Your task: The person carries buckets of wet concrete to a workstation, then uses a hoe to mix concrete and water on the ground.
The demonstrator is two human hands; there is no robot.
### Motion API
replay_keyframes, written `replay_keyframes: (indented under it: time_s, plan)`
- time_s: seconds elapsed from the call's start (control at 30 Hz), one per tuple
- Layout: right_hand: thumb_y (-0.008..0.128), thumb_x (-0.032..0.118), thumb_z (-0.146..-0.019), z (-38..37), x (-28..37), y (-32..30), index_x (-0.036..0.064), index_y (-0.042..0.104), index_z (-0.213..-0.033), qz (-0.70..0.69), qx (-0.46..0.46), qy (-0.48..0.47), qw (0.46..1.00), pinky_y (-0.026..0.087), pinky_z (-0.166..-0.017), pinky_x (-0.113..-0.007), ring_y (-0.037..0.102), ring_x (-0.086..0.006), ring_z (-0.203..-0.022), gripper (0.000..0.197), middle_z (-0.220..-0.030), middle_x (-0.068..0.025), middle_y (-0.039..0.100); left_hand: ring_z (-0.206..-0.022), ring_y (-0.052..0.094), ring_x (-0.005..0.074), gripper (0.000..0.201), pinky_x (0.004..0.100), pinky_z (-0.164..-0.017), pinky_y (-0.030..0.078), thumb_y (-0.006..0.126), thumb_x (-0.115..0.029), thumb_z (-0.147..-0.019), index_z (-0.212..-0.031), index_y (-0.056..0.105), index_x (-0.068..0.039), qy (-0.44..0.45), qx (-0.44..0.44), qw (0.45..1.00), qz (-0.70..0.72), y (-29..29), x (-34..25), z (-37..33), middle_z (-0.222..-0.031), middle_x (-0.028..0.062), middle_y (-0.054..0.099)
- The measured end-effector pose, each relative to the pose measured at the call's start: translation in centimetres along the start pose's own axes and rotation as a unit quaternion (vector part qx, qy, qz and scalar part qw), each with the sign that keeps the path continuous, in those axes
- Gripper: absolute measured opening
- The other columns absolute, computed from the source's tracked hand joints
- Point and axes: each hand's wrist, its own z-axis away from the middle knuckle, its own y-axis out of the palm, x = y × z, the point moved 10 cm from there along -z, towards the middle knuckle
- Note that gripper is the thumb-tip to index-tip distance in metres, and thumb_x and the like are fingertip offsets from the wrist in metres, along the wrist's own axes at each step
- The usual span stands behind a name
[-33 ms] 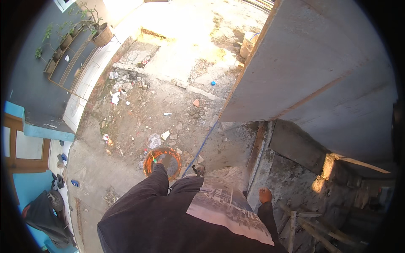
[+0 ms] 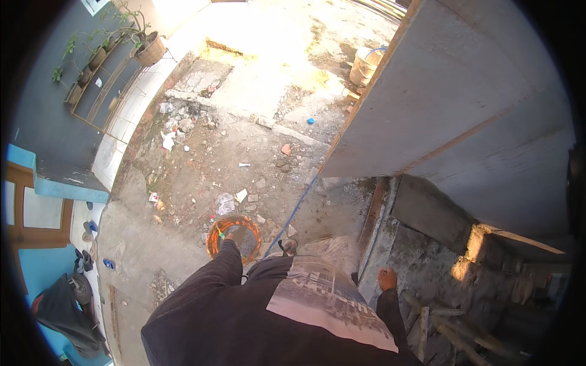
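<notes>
At the end of my stretched left arm, my left hand (image 2: 229, 237) is closed at a round orange bucket (image 2: 211, 245) with a dark-streaked rim. A small green piece (image 2: 221, 234) shows beside the fingers, seemingly on the bucket's handle. Grey shows inside the rim; whether it is a load or the bottom I cannot tell. My right hand (image 2: 386, 279) hangs at my right side, curled into a fist with nothing visible in it. Below my printed dark shirt, one foot (image 2: 289, 246) shows in part.
A thin blue line (image 2: 296, 210) runs across the ground toward my feet. A large grey panel (image 2: 439, 110) rises at the right, above wooden poles (image 2: 455, 335). Rubble and litter (image 2: 226, 202) lie ahead. Potted plants (image 2: 149, 52), sandals (image 2: 108, 264) and a covered motorbike (image 2: 70, 317) line the left.
The view has shifted very slightly. My right hand sits a little higher in the picture; my left hand stays at the bucket.
</notes>
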Motion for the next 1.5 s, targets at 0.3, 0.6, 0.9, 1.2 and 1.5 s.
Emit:
replay_keyframes:
  time_s: [0.3, 0.6, 0.9, 1.2, 1.5]
  plan:
    - [0.062, 0.034, -0.083, -15.7, 17.9, 14.4, 0.0077, 0.07, -0.098, 0.476, 0.214, -0.395, 0.756, 0.051, -0.079, -0.044, 0.065, -0.0326, -0.089, 0.031, -0.097, -0.0141, 0.068, -0.128, 0.042, 0.0318, 0.073, 0.0425, -0.102, 0.035, 0.047, -0.057, -0.091, -0.137, 0.044, 0.0, -0.015, -0.104, 0.967, 0.23, -14.0, 0.9, 5.8, -0.139, 0.0235, 0.043]
    - [0.06, 0.029, -0.082, -25.5, 63.1, 32.7, 0.0062, 0.071, -0.097, 0.338, 0.266, -0.31, 0.848, 0.051, -0.082, -0.045, 0.065, -0.0363, -0.092, 0.03, -0.097, -0.0205, 0.068, -0.125, 0.043, 0.0317, 0.072, 0.0428, -0.1, 0.036, 0.047, -0.057, -0.091, -0.136, 0.044, -0.001, -0.054, -0.131, 0.943, 0.302, -11.7, -10.2, 7.5, -0.136, 0.0231, 0.043]
    - [0.056, 0.029, -0.088, -28.1, 106.2, 27.6, 0.01, 0.066, -0.105, 0.094, 0.225, -0.468, 0.849, 0.049, -0.083, -0.044, 0.063, -0.0357, -0.096, 0.028, -0.101, -0.0172, 0.067, -0.123, 0.043, 0.0316, 0.071, 0.0431, -0.097, 0.036, 0.047, -0.057, -0.091, -0.136, 0.044, -0.002, -0.041, -0.097, 0.96, 0.258, -2.5, -34.0, -0.3, -0.134, 0.0227, 0.044]
    - [0.06, 0.028, -0.083, -53.6, 93.1, 18.4, 0.0096, 0.068, -0.101, 0.199, 0.082, -0.189, 0.958, 0.05, -0.082, -0.045, 0.064, -0.0353, -0.094, 0.027, -0.098, -0.0177, 0.068, -0.121, 0.044, 0.0314, 0.07, 0.0434, -0.095, 0.037, 0.047, -0.057, -0.091, -0.136, 0.045, -0.003, -0.024, -0.015, 0.985, 0.173, 11.3, -60.7, -11.5, -0.132, 0.0224, 0.045]
    - [0.055, 0.019, -0.091, -60.5, 65.7, 8.3, 0.0126, 0.072, -0.099, 0.526, 0.106, -0.025, 0.844, 0.056, -0.073, -0.04, 0.066, -0.0239, -0.096, 0.02, -0.105, -0.0057, 0.069, -0.118, 0.045, 0.0313, 0.069, 0.0437, -0.093, 0.037, 0.047, -0.056, -0.091, -0.136, 0.045, -0.004, 0.062, 0.041, 0.992, 0.104, 24.9, -92.1, -20.0, -0.129, 0.022, 0.046]
